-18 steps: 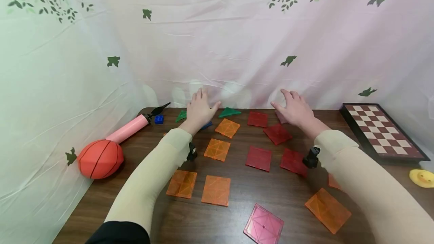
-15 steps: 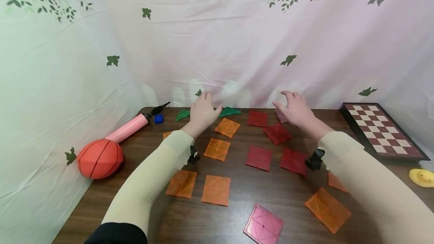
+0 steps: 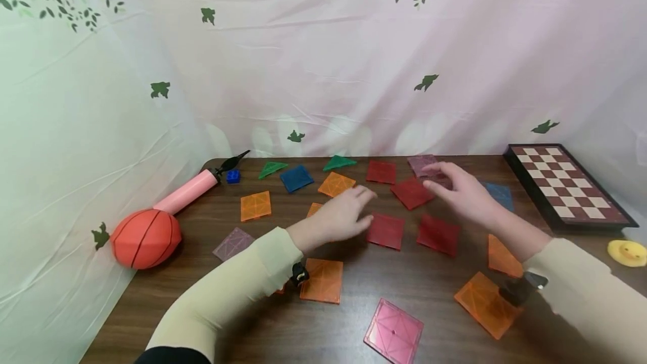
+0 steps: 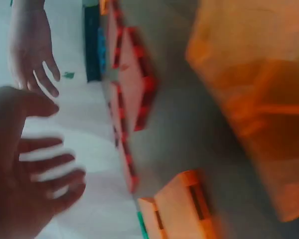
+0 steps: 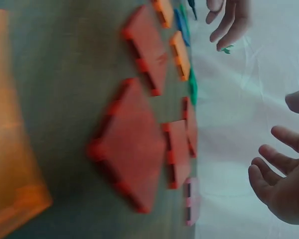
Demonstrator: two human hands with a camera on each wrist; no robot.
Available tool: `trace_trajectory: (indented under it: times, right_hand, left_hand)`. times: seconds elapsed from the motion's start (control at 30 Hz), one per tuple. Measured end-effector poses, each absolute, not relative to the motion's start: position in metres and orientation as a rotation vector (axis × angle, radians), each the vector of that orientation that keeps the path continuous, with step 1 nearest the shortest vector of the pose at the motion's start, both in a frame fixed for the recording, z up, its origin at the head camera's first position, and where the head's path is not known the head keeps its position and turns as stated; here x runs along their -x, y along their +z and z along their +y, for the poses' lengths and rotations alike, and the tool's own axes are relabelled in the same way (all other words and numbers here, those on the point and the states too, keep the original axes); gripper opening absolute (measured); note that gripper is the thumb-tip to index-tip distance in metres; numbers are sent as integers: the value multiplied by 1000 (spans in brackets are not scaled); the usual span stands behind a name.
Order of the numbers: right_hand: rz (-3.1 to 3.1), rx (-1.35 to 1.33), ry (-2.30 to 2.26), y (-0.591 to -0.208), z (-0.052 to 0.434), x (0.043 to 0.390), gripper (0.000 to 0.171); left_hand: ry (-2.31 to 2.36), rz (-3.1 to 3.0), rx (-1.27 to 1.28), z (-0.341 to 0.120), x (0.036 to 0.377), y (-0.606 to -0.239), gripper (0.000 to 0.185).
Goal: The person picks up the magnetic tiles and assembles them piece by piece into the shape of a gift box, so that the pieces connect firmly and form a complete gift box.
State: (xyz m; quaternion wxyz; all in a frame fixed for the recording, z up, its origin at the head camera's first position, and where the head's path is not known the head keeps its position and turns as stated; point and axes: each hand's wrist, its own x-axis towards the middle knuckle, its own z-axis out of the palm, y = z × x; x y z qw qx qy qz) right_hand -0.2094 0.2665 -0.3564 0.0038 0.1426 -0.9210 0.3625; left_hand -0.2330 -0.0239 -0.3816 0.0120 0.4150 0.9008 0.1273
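Two open hands hovering over scattered square tiles on a wooden table.

The left hand (image 3: 340,217) is reaching toward the middle of the table with fingers loosely spread and holding nothing, its fingertips just beside a dark red tile (image 3: 386,231) that is lying flat with its edges roughly parallel to the table's front edge. The right hand (image 3: 462,192) is hanging open and empty too, fingers pointing left, between another red tile (image 3: 411,192) turned diamond-wise and a flat red tile (image 3: 437,234). Orange tiles (image 3: 322,280) are lying nearer the front edge, and a chessboard (image 3: 566,185) is sitting at the right edge. No writing is readable.
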Motion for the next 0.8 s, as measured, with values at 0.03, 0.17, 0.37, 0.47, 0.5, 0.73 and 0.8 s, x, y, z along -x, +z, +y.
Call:
trace_trajectory:
  times: [0.03, 0.17, 0.37, 0.47, 0.5, 0.73, 0.8]
  right_hand:
    - [-2904, -466, 1126, -360, 268, 205, 46]
    - [-2994, -526, 1041, -375, 272, 188, 44]
    - [-3052, -602, 827, -400, 276, 170, 45]
    - [-3065, -612, 755, -408, 277, 165, 50]
    - [-3072, -614, 734, -410, 277, 164, 51]
    - [-3068, -697, 676, -417, 278, 162, 48]
    - [-3059, -750, 677, -417, 277, 163, 49]
  left_hand:
    - [350, 2764, -1352, -25, 230, -385, 49]
    - [187, 2571, -1521, -28, 218, -396, 52]
    - [-7, 2384, -1522, -25, 206, -406, 65]
    - [-82, 2410, -1491, -26, 202, -407, 66]
    - [-98, 2421, -1494, -27, 201, -408, 66]
    - [-77, 2465, -1528, -36, 188, -407, 62]
    - [-46, 2469, -1535, -38, 185, -407, 61]
